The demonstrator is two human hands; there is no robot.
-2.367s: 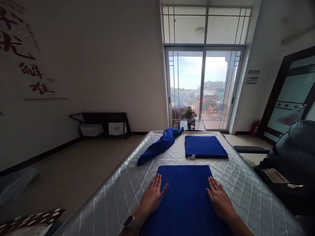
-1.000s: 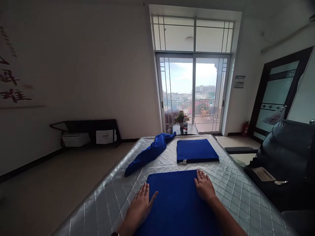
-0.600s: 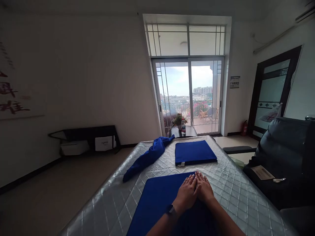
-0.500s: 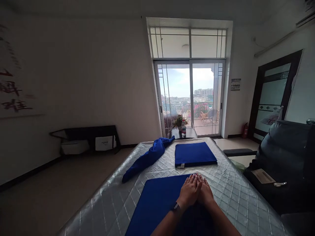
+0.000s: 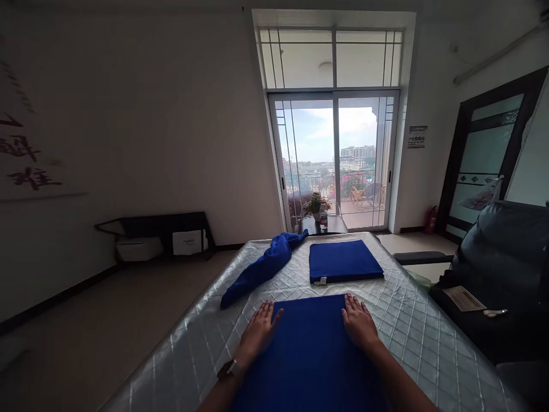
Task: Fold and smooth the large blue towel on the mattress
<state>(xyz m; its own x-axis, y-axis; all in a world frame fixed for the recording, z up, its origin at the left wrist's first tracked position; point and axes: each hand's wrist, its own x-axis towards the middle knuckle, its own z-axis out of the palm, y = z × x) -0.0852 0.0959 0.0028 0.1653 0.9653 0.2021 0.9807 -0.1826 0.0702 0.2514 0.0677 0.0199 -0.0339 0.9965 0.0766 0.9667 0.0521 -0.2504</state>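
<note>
A folded blue cloth [image 5: 309,349] lies flat on the silver quilted bed surface [image 5: 412,320] right in front of me. My left hand [image 5: 259,329] rests flat on its far left corner, fingers stretched out and thumb apart. On the far right corner lies my right hand [image 5: 358,320], also flat with its fingers extended. Neither hand grips anything. Beyond them sits a second folded blue cloth [image 5: 345,260], a neat rectangle with a white tag at its near edge. To its left stretches a crumpled, twisted blue cloth [image 5: 266,269].
Past the far end of the bed stands a small dark table [image 5: 334,226] with a plastic bottle [image 5: 323,214] and a potted plant [image 5: 315,205]. A black armchair [image 5: 510,257] is at the right. Against the left wall, a low black shelf [image 5: 146,226] holds white boxes.
My left hand has moved left, from beside my right hand to the cloth's far left corner. My right hand stays near the far right corner. The view has tilted down slightly.
</note>
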